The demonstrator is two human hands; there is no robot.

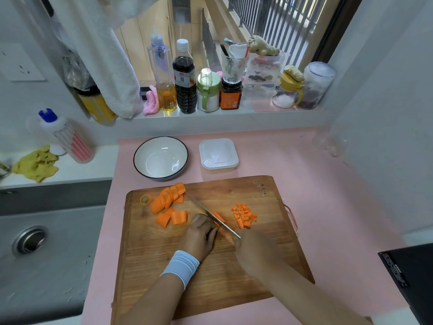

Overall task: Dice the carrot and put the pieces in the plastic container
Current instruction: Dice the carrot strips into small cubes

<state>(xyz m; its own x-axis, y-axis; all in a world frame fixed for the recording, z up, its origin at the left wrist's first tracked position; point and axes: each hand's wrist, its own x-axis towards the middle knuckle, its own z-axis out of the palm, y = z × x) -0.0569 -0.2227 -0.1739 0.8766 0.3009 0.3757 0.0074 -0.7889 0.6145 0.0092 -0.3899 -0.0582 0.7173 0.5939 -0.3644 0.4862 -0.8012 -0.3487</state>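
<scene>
Gap on cutting board between carrot slices and diced pile leads toward plastic container; knife slants across it. Bowl just beside container.

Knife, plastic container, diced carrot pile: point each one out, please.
knife (201, 206): head view, middle of the bare blade.
plastic container (220, 165): head view, its near rim.
diced carrot pile (244, 215): head view, centre of the heap of cubes.

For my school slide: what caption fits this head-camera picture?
Left hand steadies an orange carrot piece while right hand cuts it with a steel knife on a wooden board.
</scene>
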